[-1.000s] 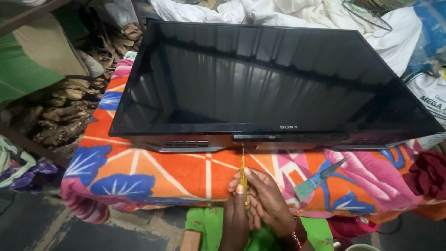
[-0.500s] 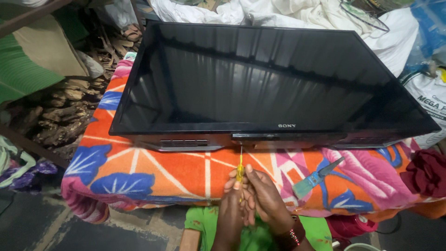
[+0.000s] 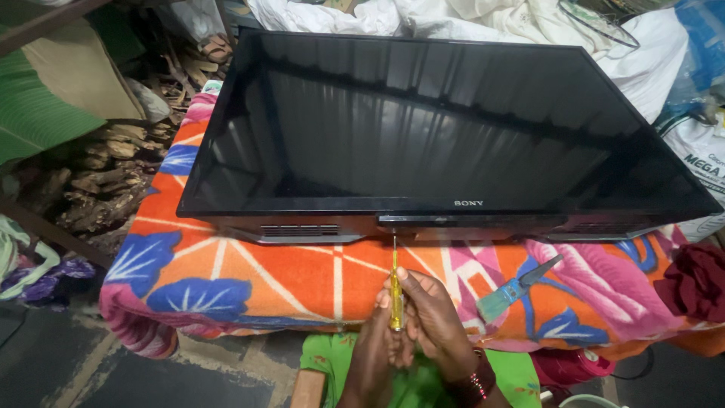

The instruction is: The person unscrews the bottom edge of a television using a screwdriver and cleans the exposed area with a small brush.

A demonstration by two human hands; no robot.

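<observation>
A large black flat-screen television (image 3: 423,128) lies face up on a bright orange, pink and blue flowered blanket (image 3: 249,276). Both hands grip a yellow-handled screwdriver (image 3: 395,283) held upright, its metal tip touching the underside of the television's near edge at the middle. My left hand (image 3: 371,355) wraps the lower handle from the left. My right hand (image 3: 436,325) closes around it from the right, with a beaded bracelet at the wrist.
A small brush with a pale green handle (image 3: 513,289) lies on the blanket right of the hands. Stacked firewood (image 3: 106,181) sits at the left, white cloth (image 3: 483,19) behind the television, a dark red cloth (image 3: 691,279) at the right edge.
The hands and screwdriver stay at the television's near edge; the grip has shifted only slightly. The view has moved a little.
</observation>
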